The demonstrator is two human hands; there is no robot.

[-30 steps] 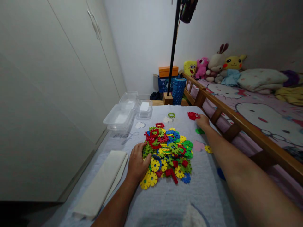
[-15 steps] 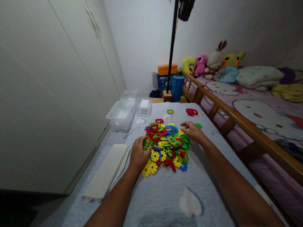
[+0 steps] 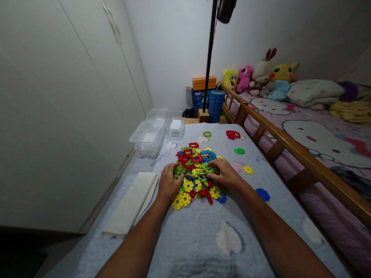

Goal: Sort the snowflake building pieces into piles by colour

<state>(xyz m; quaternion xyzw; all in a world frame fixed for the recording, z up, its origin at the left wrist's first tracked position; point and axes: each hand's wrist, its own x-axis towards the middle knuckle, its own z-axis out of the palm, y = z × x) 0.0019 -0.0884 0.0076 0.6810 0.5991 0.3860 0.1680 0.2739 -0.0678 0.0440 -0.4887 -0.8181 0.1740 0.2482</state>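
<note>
A pile of coloured plastic interlocking discs (image 3: 197,166) lies on a grey-blue cloth (image 3: 208,231). My left hand (image 3: 168,184) rests on the pile's left edge, fingers curled onto the pieces. My right hand (image 3: 225,174) lies on the pile's right side, fingers bent down among the pieces. Whether either hand grips a piece is hidden. Loose pieces lie apart from the pile: a red cluster (image 3: 232,134), a green disc (image 3: 239,151), a yellow disc (image 3: 248,169), a blue disc (image 3: 262,194) and a green ring (image 3: 207,134).
Clear plastic containers (image 3: 147,135) stand at the far left of the cloth, and a folded white cloth (image 3: 130,202) lies at the left. A wooden bed rail (image 3: 290,148) runs along the right. A black pole (image 3: 209,58) rises behind. White wardrobe doors (image 3: 72,96) are on the left.
My right hand drew back from the red cluster at the far right and came down onto the pile's right side. My left hand stayed on the pile's left edge.
</note>
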